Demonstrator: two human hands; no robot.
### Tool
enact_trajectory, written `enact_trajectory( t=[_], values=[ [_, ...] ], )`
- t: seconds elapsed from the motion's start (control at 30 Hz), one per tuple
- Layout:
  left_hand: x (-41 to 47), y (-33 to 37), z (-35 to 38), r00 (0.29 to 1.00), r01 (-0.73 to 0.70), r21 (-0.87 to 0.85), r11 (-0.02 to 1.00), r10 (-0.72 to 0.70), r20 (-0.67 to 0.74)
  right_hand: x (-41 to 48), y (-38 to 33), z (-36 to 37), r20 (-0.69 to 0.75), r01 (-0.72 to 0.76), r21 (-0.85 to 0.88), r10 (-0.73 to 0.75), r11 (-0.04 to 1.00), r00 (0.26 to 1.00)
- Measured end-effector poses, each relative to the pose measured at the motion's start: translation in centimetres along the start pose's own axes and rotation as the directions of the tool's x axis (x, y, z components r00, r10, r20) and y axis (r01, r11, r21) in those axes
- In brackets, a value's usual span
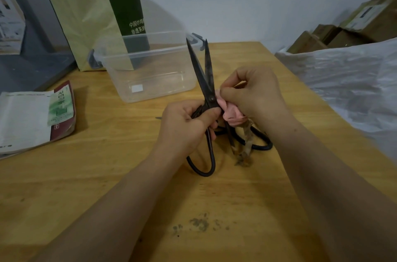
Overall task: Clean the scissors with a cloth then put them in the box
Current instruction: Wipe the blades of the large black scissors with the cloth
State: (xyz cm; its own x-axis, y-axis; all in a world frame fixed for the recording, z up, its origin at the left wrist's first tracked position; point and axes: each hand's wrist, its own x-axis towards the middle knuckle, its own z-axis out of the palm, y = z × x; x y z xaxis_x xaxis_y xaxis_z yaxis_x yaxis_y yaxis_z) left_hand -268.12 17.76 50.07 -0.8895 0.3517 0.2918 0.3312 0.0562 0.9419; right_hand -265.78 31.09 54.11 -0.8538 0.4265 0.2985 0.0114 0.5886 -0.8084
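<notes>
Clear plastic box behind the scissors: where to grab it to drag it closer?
Pinch the near long rim of the clear lidless plastic box from above, fingers inside: its top is open and it looks empty. The grey end clips also give hold, but the right one sits behind the raised black metal scissors.

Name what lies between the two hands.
In the head view, the scissors and bunched pink cloth lie between the left hand and right hand.

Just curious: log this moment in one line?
left hand: holds scissors | right hand: holds pink cloth against them | box: no scissors
</notes>
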Motion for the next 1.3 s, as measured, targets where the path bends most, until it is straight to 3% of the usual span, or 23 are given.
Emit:
enact_trajectory(
  t=[0.07, 0.13, 0.23, 0.33, 0.43, 0.5, 0.57, 0.67, 0.77, 0.87, 1.0, 1.1, 1.2, 1.3],
  values=[
    [0.1, 0.0, -0.1, 1.000, 0.002, -0.010, 1.000, -0.002, 0.001, 0.0, 0.0, -0.4, -0.098, 0.086, -0.055, -0.091, 0.995, 0.991],
    [0.3, -0.2, -0.3, 1.000, 0.003, -0.024, 1.000, -0.003, -0.006, -0.3, -0.1, -0.9, -0.158, 0.122, 0.131, -0.101, 0.984, 0.982],
    [0.3, -0.3, -0.4, 1.000, -0.010, -0.025, 1.000, 0.010, -0.006, -0.8, -0.5, -0.9, 0.024, 0.090, 0.378, -0.107, 0.921, 0.994],
    [0.2, -0.3, -0.3, 1.000, -0.016, -0.033, 0.999, 0.016, -0.005, -0.4, 0.2, -0.4, 0.113, 0.022, 0.260, -0.054, 0.965, 0.992],
    [0.3, -0.2, -0.3, 1.000, -0.006, -0.039, 0.999, 0.006, 0.002, 0.2, 0.9, -0.8, -0.069, 0.046, 0.039, -0.043, 0.998, 0.997],
    [0.3, -0.1, -0.5, 1.000, 0.008, -0.062, 0.998, -0.007, 0.016, 0.0, 0.8, -1.1, -0.147, 0.101, 0.162, -0.077, 0.982, 0.986],
    [0.4, 0.1, -0.7, 0.999, 0.008, -0.086, 0.996, -0.006, 0.032, -0.5, 0.2, -1.1, -0.072, 0.111, 0.377, -0.091, 0.919, 0.993],
    [0.3, 0.2, -0.9, 0.999, 0.002, -0.081, 0.997, 0.002, 0.048, -0.7, 0.3, -0.3, 0.111, 0.068, 0.311, -0.108, 0.948, 0.988],
    [0.3, 0.3, -0.9, 0.997, 0.038, -0.125, 0.991, -0.030, 0.066, 0.2, 1.2, -0.6, -0.072, 0.071, 0.091, -0.065, 0.993, 0.995],
    [0.3, 0.6, -1.1, 0.990, 0.133, -0.205, 0.970, -0.121, 0.068, 0.3, 1.5, -1.3, -0.183, 0.079, 0.147, -0.051, 0.986, 0.982],
    [0.6, 0.7, -1.4, 0.978, 0.211, -0.336, 0.918, -0.197, 0.073, 0.0, 1.1, -1.3, 0.127, -0.123, 0.438, 0.074, 0.891, 0.989],
    [0.6, 1.1, -1.6, 0.963, 0.270, -0.450, 0.851, -0.235, 0.134, -0.1, 1.0, -1.4, 0.188, -0.161, 0.453, 0.083, 0.877, 0.979],
    [0.5, 1.4, -1.8, 0.938, 0.347, -0.538, 0.768, -0.283, 0.201, -0.1, 1.1, -1.3, 0.107, -0.132, 0.398, 0.097, 0.908, 0.990],
    [0.6, 1.3, -2.0, 0.932, 0.362, -0.539, 0.761, -0.280, 0.230, 0.3, 1.2, -1.6, -0.160, 0.008, 0.386, 0.059, 0.922, 0.985]
  ],
)
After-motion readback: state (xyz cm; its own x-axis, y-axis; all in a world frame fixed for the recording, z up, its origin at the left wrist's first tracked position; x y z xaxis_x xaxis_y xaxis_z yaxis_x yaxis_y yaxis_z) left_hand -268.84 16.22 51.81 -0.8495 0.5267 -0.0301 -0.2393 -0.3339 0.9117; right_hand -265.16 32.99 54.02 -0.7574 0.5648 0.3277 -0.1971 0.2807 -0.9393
